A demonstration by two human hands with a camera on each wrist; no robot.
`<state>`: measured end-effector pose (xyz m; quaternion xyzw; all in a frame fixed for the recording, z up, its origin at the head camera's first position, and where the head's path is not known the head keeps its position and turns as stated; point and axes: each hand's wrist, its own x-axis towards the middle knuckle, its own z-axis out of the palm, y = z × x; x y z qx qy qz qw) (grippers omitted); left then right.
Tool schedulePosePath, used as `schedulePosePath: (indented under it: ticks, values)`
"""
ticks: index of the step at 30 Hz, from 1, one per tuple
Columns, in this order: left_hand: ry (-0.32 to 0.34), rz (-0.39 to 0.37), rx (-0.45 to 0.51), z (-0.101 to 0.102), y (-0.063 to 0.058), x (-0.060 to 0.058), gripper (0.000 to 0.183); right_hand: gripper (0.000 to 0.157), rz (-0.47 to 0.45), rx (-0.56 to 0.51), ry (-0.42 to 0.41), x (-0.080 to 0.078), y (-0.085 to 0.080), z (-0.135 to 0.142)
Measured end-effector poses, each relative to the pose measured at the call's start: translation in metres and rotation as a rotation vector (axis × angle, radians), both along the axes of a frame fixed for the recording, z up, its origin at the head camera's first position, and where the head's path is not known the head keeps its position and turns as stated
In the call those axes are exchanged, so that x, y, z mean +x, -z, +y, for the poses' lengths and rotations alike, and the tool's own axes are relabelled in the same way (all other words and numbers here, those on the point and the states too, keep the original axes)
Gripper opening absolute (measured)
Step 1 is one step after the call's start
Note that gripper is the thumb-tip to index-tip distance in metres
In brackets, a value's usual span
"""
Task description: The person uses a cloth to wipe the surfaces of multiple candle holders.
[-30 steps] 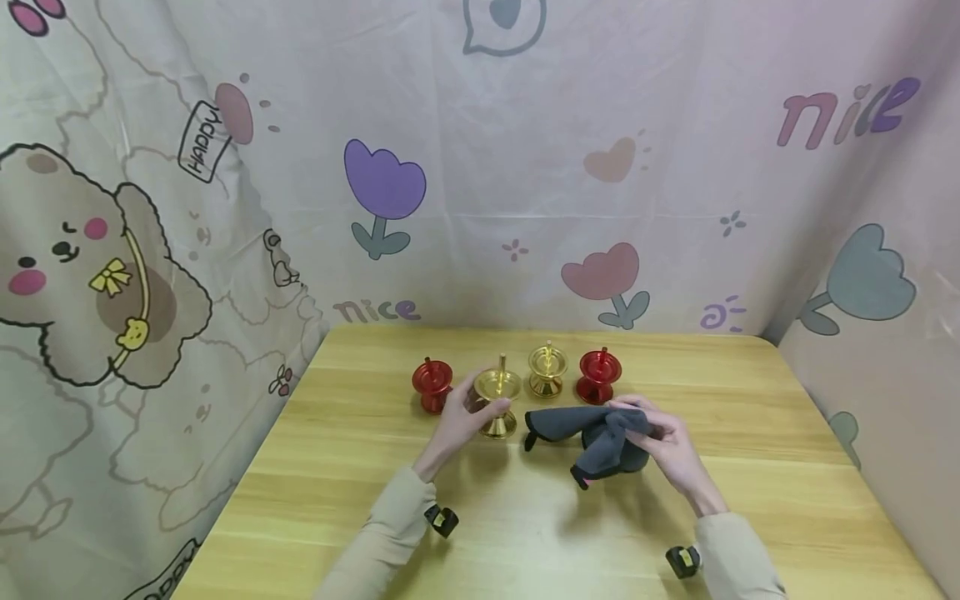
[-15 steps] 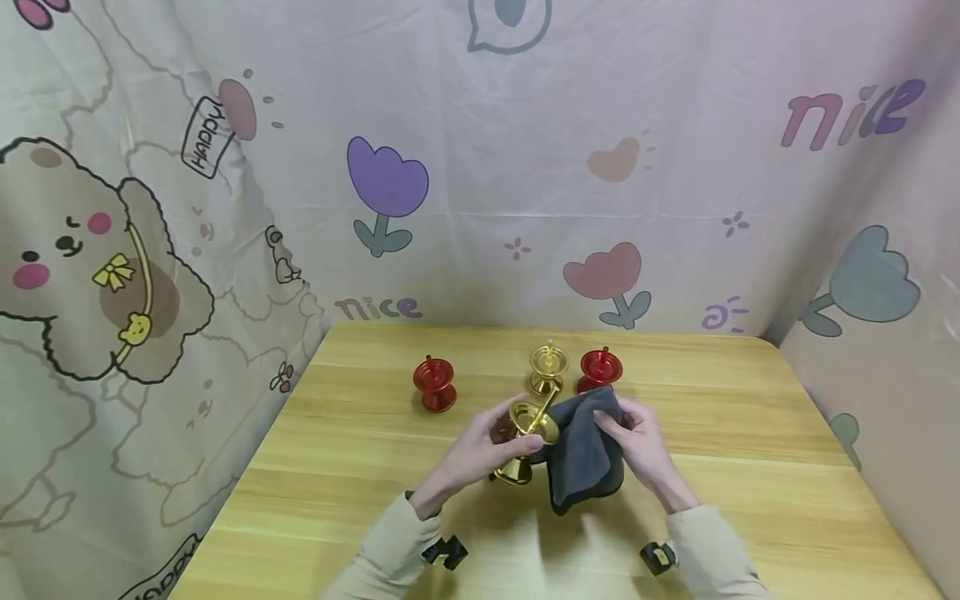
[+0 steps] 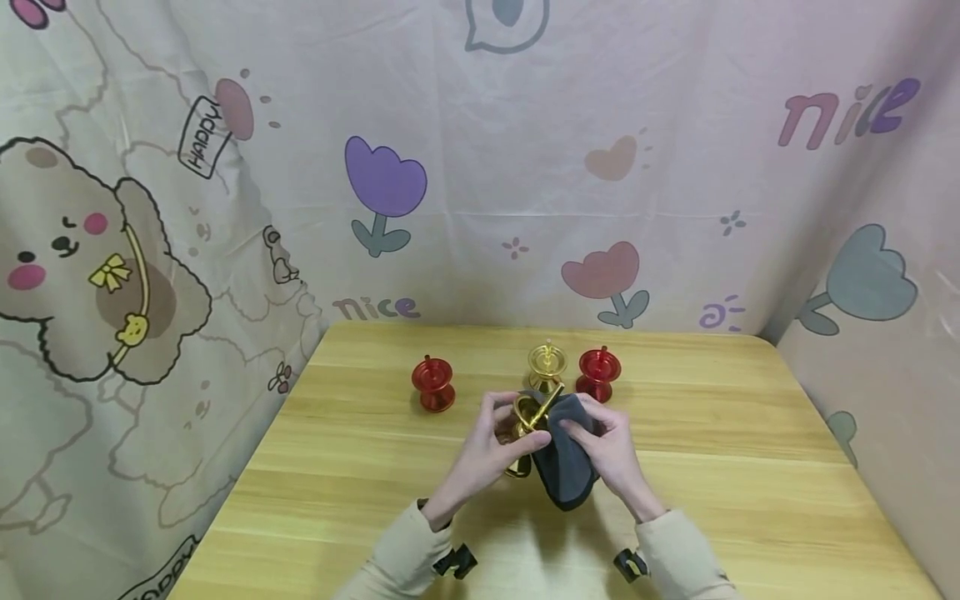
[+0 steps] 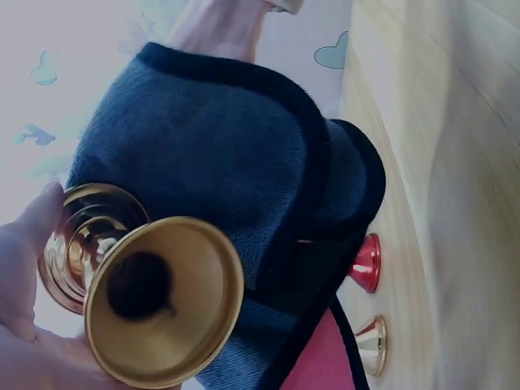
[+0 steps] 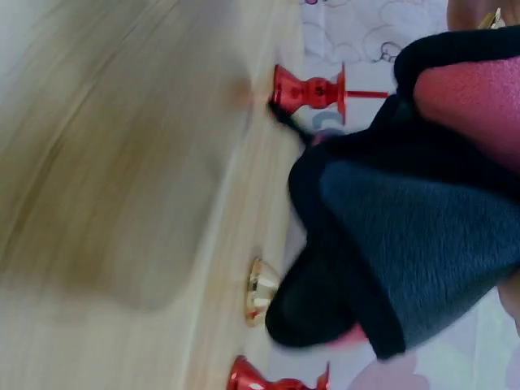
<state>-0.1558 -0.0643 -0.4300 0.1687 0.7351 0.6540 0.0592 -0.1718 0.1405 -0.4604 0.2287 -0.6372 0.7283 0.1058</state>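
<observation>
My left hand (image 3: 487, 448) grips a shiny gold candle holder (image 4: 203, 296), tilted to the right with its thin spike leaning toward the back right. In the left wrist view its hollow flared base faces the camera. A dark grey cloth (image 3: 562, 475) with black edging and a pink underside hangs from my right hand (image 3: 611, 446), which pinches it between thumb and fingers. The cloth lies against the right side of the gold candle holder's dish and covers part of it. Both hands are close together over the front middle of the table.
On the wooden table (image 3: 315, 467) stand a red candle holder (image 3: 432, 385) at the left, a smaller gold candle holder (image 3: 547, 360) at the back, and a second red one (image 3: 598, 371) beside it. A printed curtain (image 3: 480, 183) hangs behind the table.
My left hand has lifted the gold candle holder from its place beside the left red one, bringing it nearer and tilting it. My right hand has moved left, bringing the cloth to it.
</observation>
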Motion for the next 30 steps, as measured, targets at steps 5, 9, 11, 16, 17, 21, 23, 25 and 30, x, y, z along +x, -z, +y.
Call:
schedulePosePath:
  ticks: [5,9,11,16,17,21,23,25,30]
  values:
    - [-0.038,0.098,-0.02,0.002,-0.002,0.004,0.059,0.029,0.019,0.012,0.017,0.002,-0.005,-0.005]
    - [-0.057,0.157,-0.055,0.001,-0.004,0.007,0.059,0.024,0.009,0.014,0.005,0.002,-0.01,-0.008]
    - [-0.052,0.183,-0.066,0.001,-0.004,0.008,0.06,0.024,-0.006,0.019,-0.015,0.003,-0.012,-0.009]
    - [-0.036,0.225,-0.084,0.001,-0.003,0.009,0.061,0.027,-0.054,0.028,-0.068,0.005,-0.016,-0.01]
    - [-0.034,0.227,-0.086,0.001,-0.003,0.009,0.061,0.026,-0.063,0.025,-0.073,0.005,-0.016,-0.01]
    - [-0.031,0.21,-0.094,0.002,-0.003,0.01,0.06,0.027,-0.123,-0.018,-0.075,0.006,-0.016,-0.013]
    - [-0.026,0.196,-0.093,0.002,-0.003,0.01,0.06,0.027,-0.148,-0.055,-0.07,0.007,-0.015,-0.015]
    - [-0.024,0.193,-0.092,0.003,-0.004,0.011,0.059,0.027,-0.166,-0.1,-0.071,0.007,-0.014,-0.016]
    - [-0.039,0.177,-0.098,0.004,-0.003,0.012,0.058,0.032,-0.175,-0.216,-0.073,0.009,-0.01,-0.018]
